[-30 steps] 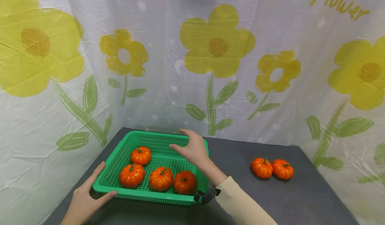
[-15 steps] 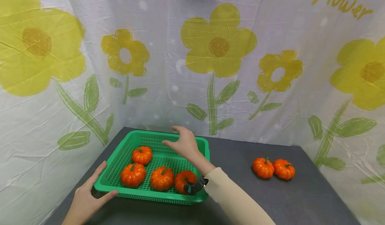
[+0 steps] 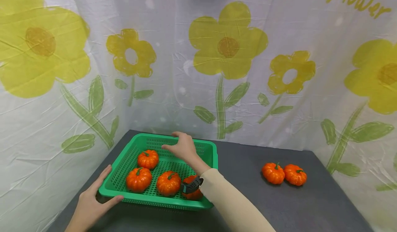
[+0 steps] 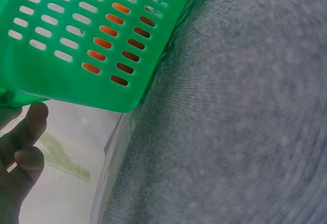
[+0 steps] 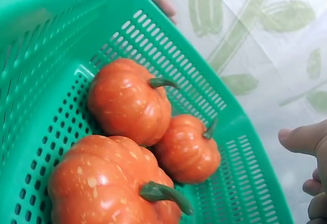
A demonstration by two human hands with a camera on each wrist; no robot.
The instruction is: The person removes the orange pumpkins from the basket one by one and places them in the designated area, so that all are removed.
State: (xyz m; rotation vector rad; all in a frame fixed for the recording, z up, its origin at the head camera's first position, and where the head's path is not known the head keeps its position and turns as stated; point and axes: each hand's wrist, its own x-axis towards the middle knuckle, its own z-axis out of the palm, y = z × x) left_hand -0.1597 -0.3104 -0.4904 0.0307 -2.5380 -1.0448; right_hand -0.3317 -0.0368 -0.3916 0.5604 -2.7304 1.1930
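A green plastic basket (image 3: 204,204) with slotted sides holds several small orange pumpkins (image 3: 139,179) with green stems. My left hand (image 3: 90,199) rests at the basket's front left corner, thumb toward the front rim and fingers spread along the left side. In the left wrist view its fingers (image 4: 28,157) appear beside the basket's slotted wall. Over the basket's back half, my right hand (image 3: 183,147) hovers with thumb and fingers apart and nothing between them. My right wrist strap partly hides the pumpkin at the front right (image 3: 193,193).
Two more orange pumpkins, a left one (image 3: 273,173) and a right one (image 3: 295,175), sit side by side on the dark table (image 3: 248,177), right of the basket. A white curtain (image 3: 173,97) printed with yellow flowers hangs around the back and sides.
My right hand has moved left across the basket's back half, its wrist strap now covering part of the front right pumpkin. My left hand stays at the corner.
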